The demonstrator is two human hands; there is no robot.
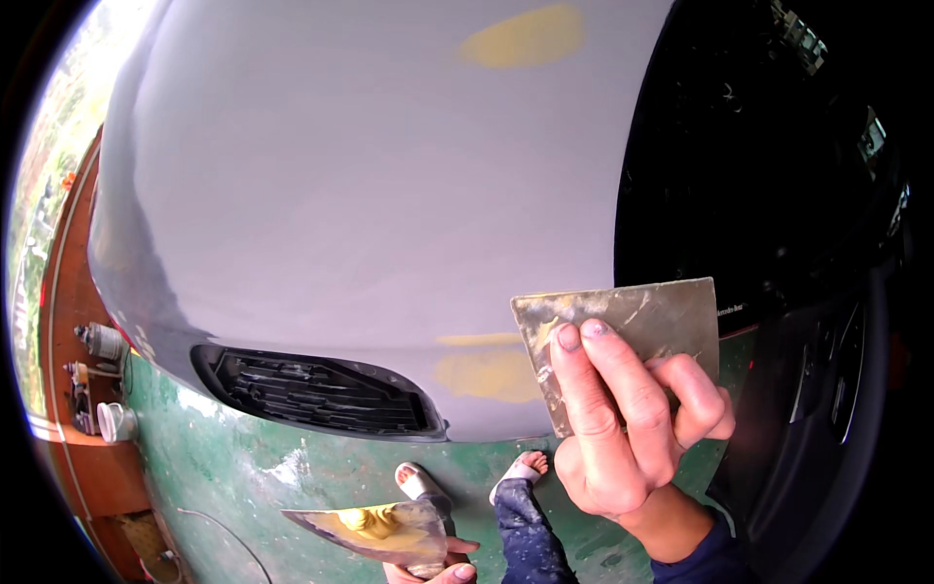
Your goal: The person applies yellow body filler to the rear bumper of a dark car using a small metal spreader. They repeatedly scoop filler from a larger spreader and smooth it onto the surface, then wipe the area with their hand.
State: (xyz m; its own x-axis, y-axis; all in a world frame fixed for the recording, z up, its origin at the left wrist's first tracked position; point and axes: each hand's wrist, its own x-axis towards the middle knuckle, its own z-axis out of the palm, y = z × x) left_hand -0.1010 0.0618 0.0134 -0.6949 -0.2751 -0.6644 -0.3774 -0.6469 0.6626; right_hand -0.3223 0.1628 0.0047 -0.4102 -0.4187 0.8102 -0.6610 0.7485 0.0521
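Note:
My right hand [632, 419] grips a flat, rectangular putty spreader [671, 321], stained and smeared, raised in front of the panel's right side. Its fingers lie over the spreader's face, which hides part of the panel behind. Low in the view, my left hand [428, 572] is wrapped round a broad putty knife [413, 533] with a mound of yellow putty [368, 523] on its blade. Beyond both hands lies a grey car body panel [341, 195]. One yellow putty patch [486, 375] is on its near edge beside the spreader, another patch [525, 37] at the far side.
A black slatted vent [316, 389] is set in the panel's near left edge. Dark glass [749, 156] borders the panel on the right. On the left, cans [100, 340] and a white bucket [117, 422] stand by a reddish wall. My feet rest on the green floor [282, 467].

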